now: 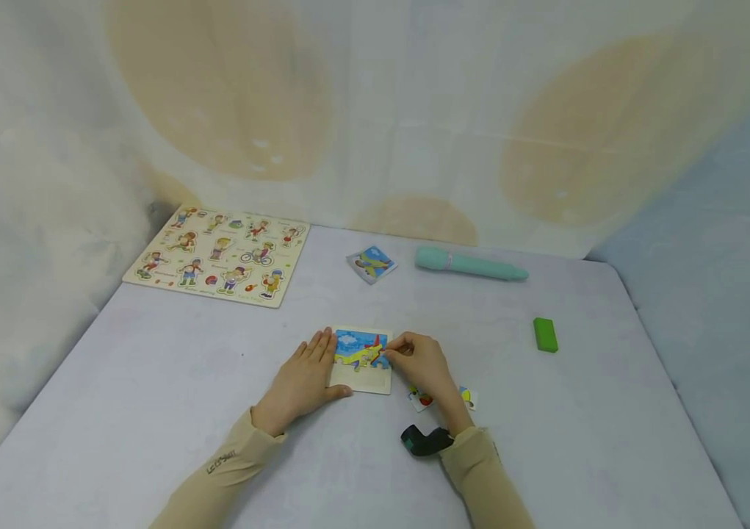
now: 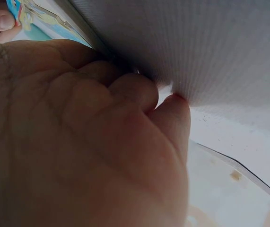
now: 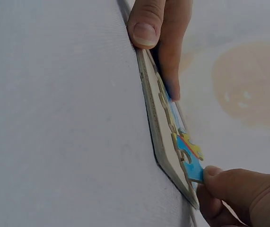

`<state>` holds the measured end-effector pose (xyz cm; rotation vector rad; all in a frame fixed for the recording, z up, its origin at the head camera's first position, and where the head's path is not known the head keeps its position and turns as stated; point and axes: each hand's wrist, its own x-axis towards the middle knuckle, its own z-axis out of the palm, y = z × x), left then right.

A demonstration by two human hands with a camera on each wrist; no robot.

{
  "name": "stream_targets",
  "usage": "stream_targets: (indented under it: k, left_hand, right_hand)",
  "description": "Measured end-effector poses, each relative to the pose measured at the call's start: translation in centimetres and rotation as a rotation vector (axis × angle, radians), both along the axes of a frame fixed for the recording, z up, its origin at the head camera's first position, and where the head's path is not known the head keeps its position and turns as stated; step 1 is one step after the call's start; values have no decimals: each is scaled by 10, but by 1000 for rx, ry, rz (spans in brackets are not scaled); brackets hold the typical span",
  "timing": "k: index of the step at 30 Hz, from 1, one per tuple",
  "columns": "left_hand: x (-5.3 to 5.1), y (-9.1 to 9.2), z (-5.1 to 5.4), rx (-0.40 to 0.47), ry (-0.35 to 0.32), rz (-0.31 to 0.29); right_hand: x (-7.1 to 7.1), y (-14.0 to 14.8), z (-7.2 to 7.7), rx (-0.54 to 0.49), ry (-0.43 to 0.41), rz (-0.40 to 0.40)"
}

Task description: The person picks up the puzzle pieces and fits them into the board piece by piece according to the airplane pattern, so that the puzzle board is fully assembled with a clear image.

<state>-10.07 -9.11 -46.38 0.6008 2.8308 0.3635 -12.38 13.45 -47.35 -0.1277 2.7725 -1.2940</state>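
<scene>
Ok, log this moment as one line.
left hand: rests on left edge of puzzle board | right hand: pinches blue puzzle piece at right side | bottom strip: bare | loose pieces: on table, right of board

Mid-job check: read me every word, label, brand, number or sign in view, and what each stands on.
"LE…": left sleeve; the remaining letters are too small to read surely.
Right sleeve: faint marking, unreadable.
Picture board: small print, too small to read.
Airplane puzzle: no readable text.
Nothing else readable.
</scene>
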Motion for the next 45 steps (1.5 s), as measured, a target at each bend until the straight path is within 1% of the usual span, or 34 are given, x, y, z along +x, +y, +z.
stream_targets:
  k: [2, 8, 13, 25, 31, 35, 39, 42, 45]
  left_hand:
    - [0, 0, 0, -7, 8, -2]
    - [-1, 0, -1, -18, 20, -6]
    - [-1, -1, 0, -15, 23, -4]
    - [-1, 0, 5, -15, 29, -11]
    - [-1, 0, 2, -13, 25, -7]
    - [-1, 1, 0, -3, 7, -3]
    - [0, 1, -1, -2, -1, -2]
    - [1, 1, 0, 0, 2, -5]
    - [0, -1, 1, -4, 2, -5]
  right_hand:
    - [0, -2, -1, 21, 11, -12]
    - [0, -6, -1, 70, 8, -51]
    - [0, -8, 0, 84, 36, -67]
    - [2, -13, 1, 99, 40, -89]
    - [1, -9, -2, 65, 36, -93]
    - [0, -1, -3, -33, 27, -95]
    - [-2, 11, -1, -130, -8, -149]
    - [-3, 21, 0, -147, -39, -199]
    - [-1, 35, -1, -144, -52, -212]
